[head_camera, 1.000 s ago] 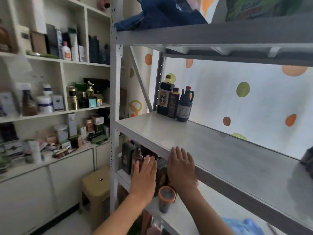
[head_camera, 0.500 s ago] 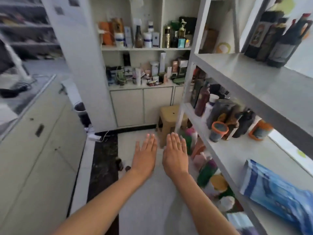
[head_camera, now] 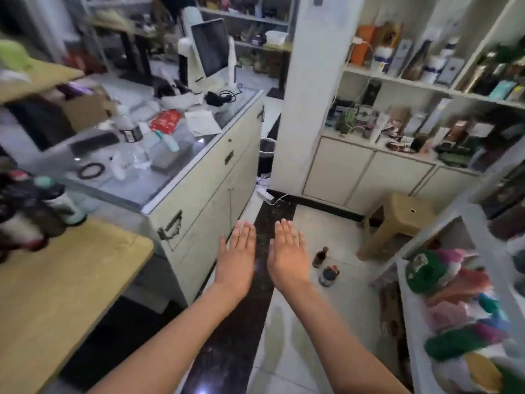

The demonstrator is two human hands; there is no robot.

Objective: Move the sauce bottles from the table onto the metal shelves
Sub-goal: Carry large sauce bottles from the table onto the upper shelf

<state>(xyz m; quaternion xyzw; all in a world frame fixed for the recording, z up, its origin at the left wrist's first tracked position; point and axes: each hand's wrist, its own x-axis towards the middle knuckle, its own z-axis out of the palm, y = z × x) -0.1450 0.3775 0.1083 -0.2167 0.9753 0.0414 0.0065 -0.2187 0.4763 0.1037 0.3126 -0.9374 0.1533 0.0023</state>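
Note:
My left hand and my right hand are stretched out side by side over the floor, palms down, fingers straight, holding nothing. Several dark sauce bottles stand blurred on the wooden table at the far left. The metal shelves fill the right edge, their low level packed with colourful items. Two small bottles stand on the floor tiles just right of my right hand.
A cream counter with a cluttered glass top and a monitor runs ahead on the left. White wall shelving and cupboards stand ahead. A tan plastic stool sits by the metal shelves. A black bin is beside the pillar.
The view has swung left, away from the metal shelves toward the counter and wooden table. Both hands stay flat and empty, now over the floor instead of at the shelf edge.

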